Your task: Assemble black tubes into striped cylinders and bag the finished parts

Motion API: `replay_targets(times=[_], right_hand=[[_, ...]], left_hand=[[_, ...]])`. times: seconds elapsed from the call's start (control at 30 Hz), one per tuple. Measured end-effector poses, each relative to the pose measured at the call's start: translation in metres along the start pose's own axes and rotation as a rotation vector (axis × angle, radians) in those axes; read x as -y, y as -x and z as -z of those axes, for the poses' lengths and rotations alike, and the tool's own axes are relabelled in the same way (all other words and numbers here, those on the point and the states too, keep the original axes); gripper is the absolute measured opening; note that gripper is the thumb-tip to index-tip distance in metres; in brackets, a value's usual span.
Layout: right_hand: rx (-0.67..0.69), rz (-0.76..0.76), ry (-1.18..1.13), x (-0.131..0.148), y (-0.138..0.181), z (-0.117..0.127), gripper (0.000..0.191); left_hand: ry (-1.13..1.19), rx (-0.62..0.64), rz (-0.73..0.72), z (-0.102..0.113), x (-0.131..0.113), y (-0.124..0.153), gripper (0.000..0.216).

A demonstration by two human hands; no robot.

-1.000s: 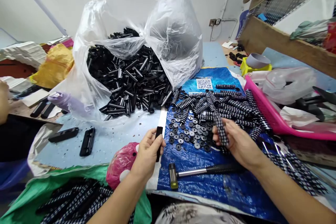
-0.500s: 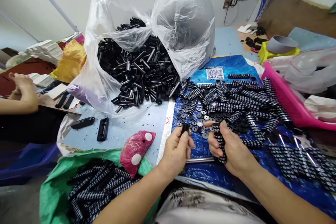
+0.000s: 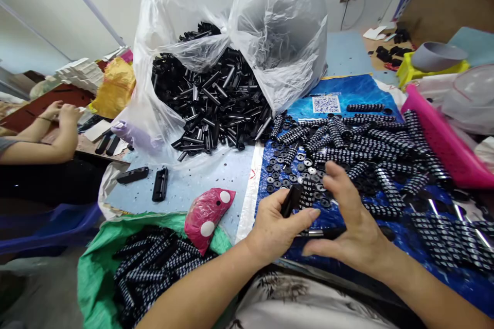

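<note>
My left hand (image 3: 276, 223) is closed around a glossy black plastic piece (image 3: 291, 200) and a black roller with rows of white marks (image 3: 307, 191); its fingers partly cover both. Just to the right, my right hand (image 3: 357, 223) is open, thumb and fingers spread, holding nothing. Below the roller, a metal rod (image 3: 314, 233) lies on the blue sheet (image 3: 293, 249), partly hidden by my right hand. Behind my hands, many similar patterned rollers (image 3: 347, 154) are heaped beside small black discs (image 3: 276, 168).
A clear plastic bag (image 3: 285, 56) spills black plastic parts (image 3: 216, 97). A green sack (image 3: 92, 277) of patterned rollers stands front left, beside a pink pouch (image 3: 206, 218). At right is a pink basket (image 3: 428, 128). Another person's arms (image 3: 57, 133) are at far left.
The patterned roller has passed from my right hand to my left, beside the black piece. My right hand has let go and spread its fingers. The view has shifted slightly left.
</note>
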State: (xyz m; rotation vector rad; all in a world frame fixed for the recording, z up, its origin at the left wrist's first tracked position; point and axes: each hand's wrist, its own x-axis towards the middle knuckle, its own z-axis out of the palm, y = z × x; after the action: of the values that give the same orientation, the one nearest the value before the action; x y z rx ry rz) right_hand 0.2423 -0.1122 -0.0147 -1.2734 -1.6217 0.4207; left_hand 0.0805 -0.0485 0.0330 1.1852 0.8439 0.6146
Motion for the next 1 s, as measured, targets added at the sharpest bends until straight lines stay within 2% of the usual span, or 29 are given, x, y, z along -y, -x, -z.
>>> replay_targets(times=[0.07, 0.23, 0.33, 0.43, 0.57, 0.73, 0.83, 0.9, 0.93, 1.0], right_hand=[[0.043, 0.136, 0.114, -0.001, 0.004, 0.004, 0.098], [-0.034, 0.241, 0.214, 0.008, 0.006, 0.002, 0.098], [-0.043, 0.311, 0.315, 0.015, 0.005, -0.001, 0.098], [-0.079, 0.318, 0.398, 0.018, 0.005, -0.005, 0.095], [-0.061, 0.281, 0.469, 0.019, 0.006, -0.009, 0.091], [0.019, 0.249, 0.496, 0.023, 0.009, -0.014, 0.093], [0.055, 0.216, 0.449, 0.022, 0.011, -0.013, 0.099], [0.084, 0.187, 0.435, 0.017, 0.017, -0.009, 0.098], [0.105, 0.172, 0.447, 0.013, 0.022, -0.006, 0.092], [0.152, 0.156, 0.508, 0.004, 0.033, 0.001, 0.062]], left_hand=[[-0.008, -0.001, 0.014, 0.004, 0.0, 0.003, 0.033], [0.002, -0.13, 0.044, 0.002, 0.009, 0.005, 0.051], [-0.073, -0.198, -0.044, -0.002, 0.011, 0.006, 0.048], [-0.077, -0.203, -0.084, -0.004, 0.011, 0.008, 0.04], [0.082, -0.174, 0.029, 0.001, 0.007, 0.008, 0.039], [0.149, -0.029, 0.265, 0.015, 0.004, 0.006, 0.044], [0.254, -0.039, 0.333, 0.02, 0.01, 0.006, 0.044], [0.211, -0.087, 0.249, 0.027, 0.014, 0.006, 0.041], [0.122, -0.112, 0.168, 0.033, 0.016, 0.006, 0.038], [-0.16, -0.147, -0.012, 0.049, 0.018, 0.006, 0.029]])
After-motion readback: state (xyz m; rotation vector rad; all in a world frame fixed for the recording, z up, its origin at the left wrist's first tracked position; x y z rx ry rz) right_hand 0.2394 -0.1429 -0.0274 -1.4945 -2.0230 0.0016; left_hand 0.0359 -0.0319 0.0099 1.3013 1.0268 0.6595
